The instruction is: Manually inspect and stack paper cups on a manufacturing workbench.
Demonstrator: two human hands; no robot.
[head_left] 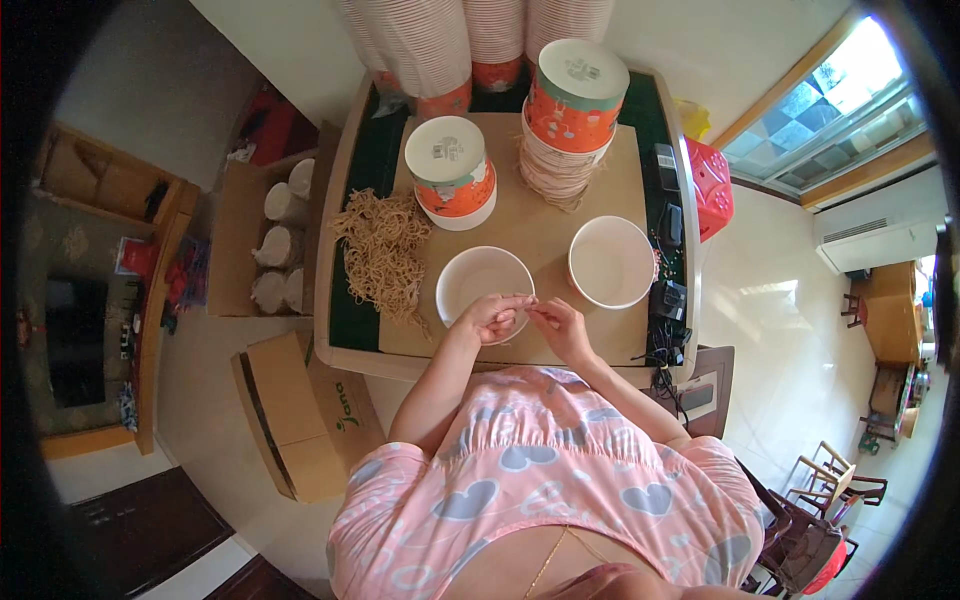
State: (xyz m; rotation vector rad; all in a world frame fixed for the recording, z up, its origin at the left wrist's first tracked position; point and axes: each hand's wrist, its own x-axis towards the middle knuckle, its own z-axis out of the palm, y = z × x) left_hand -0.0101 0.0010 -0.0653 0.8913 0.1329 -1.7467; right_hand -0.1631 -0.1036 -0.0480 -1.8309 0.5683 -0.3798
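Note:
My left hand [493, 318] and my right hand [562, 330] meet over the near right rim of a white paper tub [478, 272], which stands upright with its mouth up. The fingertips of both hands are pinched close together. Whatever lies between them is too small to make out. A second upright white tub [612, 262] stands just right of my right hand. To the left of the first tub lies a tangled heap of tan twine loops [385, 250].
Behind the tubs stand an upturned orange-and-green tub [455, 195] and a taller upturned stack [572, 115] with twine round its lower part. Tall nested tub stacks [430, 60] line the back. Black adapters and cables [667, 300] edge the right. A cardboard box [240, 230] holds wrapped white stacks.

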